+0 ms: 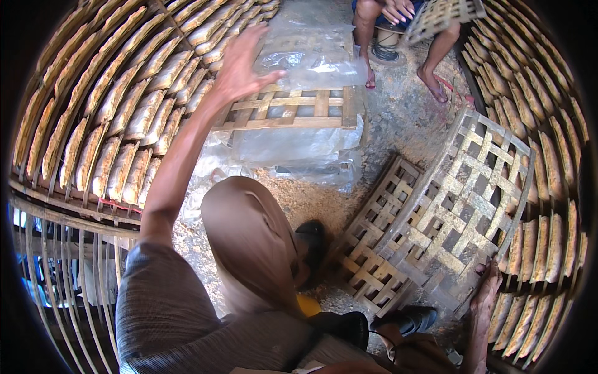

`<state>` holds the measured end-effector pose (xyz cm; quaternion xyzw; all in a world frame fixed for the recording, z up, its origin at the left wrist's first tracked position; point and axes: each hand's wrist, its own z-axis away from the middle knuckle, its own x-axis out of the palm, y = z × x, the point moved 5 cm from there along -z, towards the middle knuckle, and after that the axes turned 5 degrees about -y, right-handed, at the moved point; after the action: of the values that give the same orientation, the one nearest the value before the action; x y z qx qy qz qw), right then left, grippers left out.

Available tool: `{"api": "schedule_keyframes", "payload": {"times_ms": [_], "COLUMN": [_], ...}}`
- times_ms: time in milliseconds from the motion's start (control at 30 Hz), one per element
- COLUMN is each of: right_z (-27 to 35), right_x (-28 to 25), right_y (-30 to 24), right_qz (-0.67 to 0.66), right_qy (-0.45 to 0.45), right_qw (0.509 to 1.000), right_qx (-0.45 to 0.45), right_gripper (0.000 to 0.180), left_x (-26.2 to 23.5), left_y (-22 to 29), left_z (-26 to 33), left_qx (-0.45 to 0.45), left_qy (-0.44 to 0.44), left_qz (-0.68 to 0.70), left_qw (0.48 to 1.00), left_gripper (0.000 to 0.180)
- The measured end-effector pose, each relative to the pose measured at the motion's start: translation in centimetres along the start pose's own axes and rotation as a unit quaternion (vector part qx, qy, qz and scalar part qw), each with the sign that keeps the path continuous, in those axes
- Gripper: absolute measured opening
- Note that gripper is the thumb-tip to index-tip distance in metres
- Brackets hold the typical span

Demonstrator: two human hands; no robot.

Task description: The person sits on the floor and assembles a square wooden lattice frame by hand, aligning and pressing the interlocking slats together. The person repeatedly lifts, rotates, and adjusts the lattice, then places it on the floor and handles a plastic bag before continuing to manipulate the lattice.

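Slatted railing (75, 221), crumb-strewn grey floor (405, 115).

1. No text, label, brand, number or sign can be read.
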<state>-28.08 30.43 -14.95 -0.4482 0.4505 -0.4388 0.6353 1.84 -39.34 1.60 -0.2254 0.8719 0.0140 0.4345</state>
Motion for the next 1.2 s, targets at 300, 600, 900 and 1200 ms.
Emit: {"api": "schedule_keyframes", "payload": {"times_ms": [300,600,900,1200], "right_z": [2.0,3.5,3.7,2.7], "right_x": [-0.5,-2.9,-2.8,-1.9], "right_y": [-1.8,-4.0,-11.7,-19.9], "right_qz": [0.044,-0.006,0.032,0.059], "right_qy": [-0.012,-0.014,-0.012,0.000], "right_qw": [0.999,0.999,0.993,0.969], "right_qx": [0.027,-0.030,-0.112,-0.242], "right_gripper": [0.043,0.034,0.045,0.046], "left_x": [8.5,0.1,8.7,8.6], "left_y": [4.8,3.1,1.7,-5.2], "left_z": [-0.8,6.4,3.0,15.2], "left_qx": [0.032,-0.205,-0.299,-0.557], "left_qy": [-0.337,-0.063,-0.171,0.162], "left_qz": [0.293,0.217,0.078,0.549], "left_qw": [0.894,0.952,0.936,0.602], "left_gripper": [0.045,0.046,0.059,0.037]}}
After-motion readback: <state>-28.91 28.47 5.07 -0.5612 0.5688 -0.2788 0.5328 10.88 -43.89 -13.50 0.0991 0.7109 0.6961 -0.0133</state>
